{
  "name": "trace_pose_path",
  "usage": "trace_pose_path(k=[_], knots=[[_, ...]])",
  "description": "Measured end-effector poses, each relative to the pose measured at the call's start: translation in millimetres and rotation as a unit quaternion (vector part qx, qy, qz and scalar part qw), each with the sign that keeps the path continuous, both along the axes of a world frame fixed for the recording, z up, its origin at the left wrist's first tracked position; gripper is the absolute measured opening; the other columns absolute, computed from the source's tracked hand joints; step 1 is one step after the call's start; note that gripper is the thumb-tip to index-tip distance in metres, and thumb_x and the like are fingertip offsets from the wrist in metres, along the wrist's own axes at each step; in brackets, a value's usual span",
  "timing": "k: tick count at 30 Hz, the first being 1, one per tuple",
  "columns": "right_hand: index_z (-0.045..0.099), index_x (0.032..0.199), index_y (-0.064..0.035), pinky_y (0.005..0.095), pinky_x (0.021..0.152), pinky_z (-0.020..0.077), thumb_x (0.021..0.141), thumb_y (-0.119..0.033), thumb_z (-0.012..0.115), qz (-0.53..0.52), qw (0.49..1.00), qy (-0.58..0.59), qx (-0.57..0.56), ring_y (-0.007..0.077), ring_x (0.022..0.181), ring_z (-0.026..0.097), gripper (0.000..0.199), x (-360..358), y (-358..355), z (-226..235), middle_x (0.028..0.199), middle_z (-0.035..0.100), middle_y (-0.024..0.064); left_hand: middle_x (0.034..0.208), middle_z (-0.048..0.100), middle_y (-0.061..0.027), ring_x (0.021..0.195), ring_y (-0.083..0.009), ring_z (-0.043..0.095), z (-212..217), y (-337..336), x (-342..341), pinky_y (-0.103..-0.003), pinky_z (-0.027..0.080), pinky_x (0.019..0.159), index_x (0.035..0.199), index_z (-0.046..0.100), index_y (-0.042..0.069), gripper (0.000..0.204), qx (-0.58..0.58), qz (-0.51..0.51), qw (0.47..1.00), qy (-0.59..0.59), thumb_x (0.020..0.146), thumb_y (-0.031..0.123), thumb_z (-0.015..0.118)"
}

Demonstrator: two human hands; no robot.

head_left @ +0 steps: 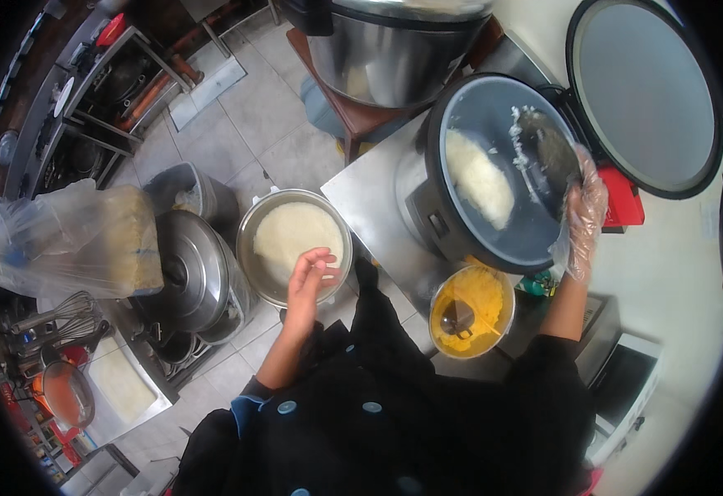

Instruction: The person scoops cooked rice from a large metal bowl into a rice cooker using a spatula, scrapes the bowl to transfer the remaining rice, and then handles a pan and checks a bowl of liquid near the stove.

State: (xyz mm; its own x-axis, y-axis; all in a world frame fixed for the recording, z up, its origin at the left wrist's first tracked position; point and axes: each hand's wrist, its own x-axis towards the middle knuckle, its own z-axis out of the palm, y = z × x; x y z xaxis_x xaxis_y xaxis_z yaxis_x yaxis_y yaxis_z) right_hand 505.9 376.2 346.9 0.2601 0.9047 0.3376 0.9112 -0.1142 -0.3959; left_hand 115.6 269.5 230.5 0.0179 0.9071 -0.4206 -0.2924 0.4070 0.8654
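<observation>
My left hand (310,277) is bare and holds nothing. Its slightly bent fingers hover over a round metal pot (248,269) with pale white rice (291,236) in it. My right hand (586,207), in a clear plastic glove, is at the right inner side of a large open rice cooker (494,248). Its fingers are bent and partly hidden, close to a dark, rounded patch (553,153) edged with rice grains; I cannot make out whether that is a tool. A mound of cooked white rice (481,182) lies on the left of the cooker's grey inside.
The cooker's round lid (646,95) stands raised at the right. A bowl of yellow food (481,298) with a ladle sits below the cooker. Another big steel cooker (399,58) stands beyond. Left are a lidded pot (188,269), a plastic-wrapped bundle (89,240) and whisks (68,318).
</observation>
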Motion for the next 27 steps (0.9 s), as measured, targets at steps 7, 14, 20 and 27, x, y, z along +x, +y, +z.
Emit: trace_pose_path(k=[7,14,20,27], knots=[[0.054,0.113,-0.0074,0.0320,0.080,0.0434,0.067,0.011,0.045,0.041,0.991,-0.103,0.075,0.0239,0.089,0.059,0.051,-6,-22,19,0.101,0.060,0.0160,0.094,0.054,-0.0127,0.083,-0.0215,0.057,-191,-95,-92,-0.031,0.046,0.069,0.106,0.048,0.006,0.027,-0.081,-0.086,0.921,0.371,0.086,0.023,0.052],[0.039,0.125,0.0024,0.0379,0.092,0.0359,0.069,-0.009,0.066,-0.080,0.934,0.347,0.036,0.0286,0.105,0.047,0.063,-106,-57,52,0.120,0.046,0.0168,0.070,0.057,-0.0175,0.078,-0.0379,0.057,-236,-273,-131,-0.044,0.047,0.073,0.093,0.051,0.003,0.039,-0.331,-0.289,0.770,0.463,0.082,0.041,0.053],[0.049,0.117,-0.0010,0.0313,0.084,0.0397,0.075,-0.003,0.061,0.090,0.957,0.156,-0.227,0.0187,0.095,0.050,0.044,-310,-31,-177,0.105,0.054,0.0107,0.061,0.055,-0.0157,0.056,-0.0304,0.057,-214,-302,-142,-0.035,0.047,0.051,0.083,0.051,0.005,0.022,-0.111,-0.277,0.936,0.186,0.083,0.027,0.055],[0.034,0.123,0.0058,0.0413,0.084,0.0417,0.073,0.000,0.048,0.249,0.892,0.224,-0.302,0.0390,0.099,0.052,0.052,-482,-43,-622,0.104,0.054,0.0270,0.071,0.059,-0.0185,0.064,-0.0314,0.060,-440,-257,-202,-0.040,0.047,0.055,0.088,0.052,0.004,0.012,-0.203,0.032,0.914,0.351,0.082,0.014,0.052]])
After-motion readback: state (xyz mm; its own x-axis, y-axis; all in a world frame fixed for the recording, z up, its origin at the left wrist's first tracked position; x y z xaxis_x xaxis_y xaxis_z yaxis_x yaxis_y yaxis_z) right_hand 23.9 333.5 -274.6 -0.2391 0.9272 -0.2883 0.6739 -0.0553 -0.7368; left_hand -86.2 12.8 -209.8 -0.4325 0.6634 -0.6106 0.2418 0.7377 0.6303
